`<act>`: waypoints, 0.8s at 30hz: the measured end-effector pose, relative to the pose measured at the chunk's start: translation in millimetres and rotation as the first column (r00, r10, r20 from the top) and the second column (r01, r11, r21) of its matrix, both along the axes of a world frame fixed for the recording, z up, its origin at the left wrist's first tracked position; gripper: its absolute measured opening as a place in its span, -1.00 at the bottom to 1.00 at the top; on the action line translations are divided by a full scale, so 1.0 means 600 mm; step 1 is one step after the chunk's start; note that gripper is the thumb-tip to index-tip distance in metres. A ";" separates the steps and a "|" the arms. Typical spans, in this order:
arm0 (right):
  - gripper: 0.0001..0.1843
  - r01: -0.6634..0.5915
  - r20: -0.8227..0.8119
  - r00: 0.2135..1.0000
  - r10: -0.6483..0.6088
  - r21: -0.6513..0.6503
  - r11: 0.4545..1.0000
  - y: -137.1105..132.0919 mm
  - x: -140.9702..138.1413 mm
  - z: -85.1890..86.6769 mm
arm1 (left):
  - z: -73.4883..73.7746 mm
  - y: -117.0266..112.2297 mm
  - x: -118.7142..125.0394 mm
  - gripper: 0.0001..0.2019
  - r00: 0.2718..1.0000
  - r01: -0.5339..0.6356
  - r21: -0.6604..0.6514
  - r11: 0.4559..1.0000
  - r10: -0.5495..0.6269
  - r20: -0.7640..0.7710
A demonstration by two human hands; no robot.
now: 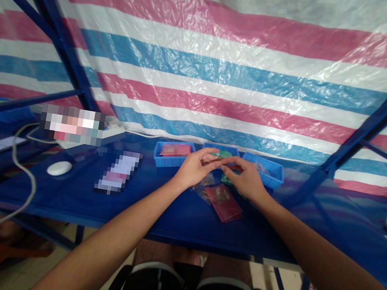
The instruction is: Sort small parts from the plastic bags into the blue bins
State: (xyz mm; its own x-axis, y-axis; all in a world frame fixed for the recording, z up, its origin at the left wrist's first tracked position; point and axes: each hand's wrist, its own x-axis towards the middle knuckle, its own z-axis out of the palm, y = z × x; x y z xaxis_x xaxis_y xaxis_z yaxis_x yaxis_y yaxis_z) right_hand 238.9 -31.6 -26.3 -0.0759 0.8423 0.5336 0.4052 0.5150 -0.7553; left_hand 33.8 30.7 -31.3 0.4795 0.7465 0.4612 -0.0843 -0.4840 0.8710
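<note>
On my remote feed, the fingertips of the left hand (195, 167) and right hand (246, 178) pinch a small clear packet (218, 158) from both ends. This steadies it above a red packet (224, 202) on the blue table (167, 212), with the blue trays (173, 154) within reach behind.

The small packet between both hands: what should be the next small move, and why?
Probably ease the small packet into the middle blue tray just behind it. The left hand and right hand pinch it by the fingertips directly in front of that tray, which seems to hold greenish pieces.
</note>
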 end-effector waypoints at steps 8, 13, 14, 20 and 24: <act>-0.56 0.041 -0.218 0.975 -0.049 -0.040 0.998 0.015 0.011 -0.005 | 0.001 -0.006 0.005 -0.41 1.000 0.024 -0.037 0.999 -0.025 -0.014; -0.63 -0.026 -0.155 0.988 0.009 -0.112 0.993 0.016 0.017 -0.005 | 0.003 -0.008 0.000 -0.35 0.995 -0.014 0.021 1.000 0.016 -0.097; -0.62 -0.027 -0.151 0.988 0.009 -0.118 0.993 0.017 0.020 -0.003 | 0.002 -0.007 0.000 -0.36 0.994 -0.021 0.031 0.999 0.024 -0.103; -0.58 0.187 -0.133 0.974 -0.181 0.036 0.982 0.030 0.067 0.020 | 0.000 -0.005 0.000 -0.50 0.981 -0.091 0.148 0.985 0.114 -0.157; -0.57 0.364 -0.115 0.929 -0.351 0.121 0.923 0.038 0.106 0.034 | 0.006 -0.008 -0.009 -0.71 0.926 -0.089 0.312 0.946 0.194 -0.324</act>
State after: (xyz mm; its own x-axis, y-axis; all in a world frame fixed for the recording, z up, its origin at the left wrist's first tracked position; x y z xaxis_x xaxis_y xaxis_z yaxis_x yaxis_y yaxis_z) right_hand 302.6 -8.7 -5.8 0.2705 0.7223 0.6365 0.5156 0.4496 -0.7294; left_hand 28.2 26.0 -27.8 0.5471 0.6789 0.4897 0.2844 -0.7010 0.6541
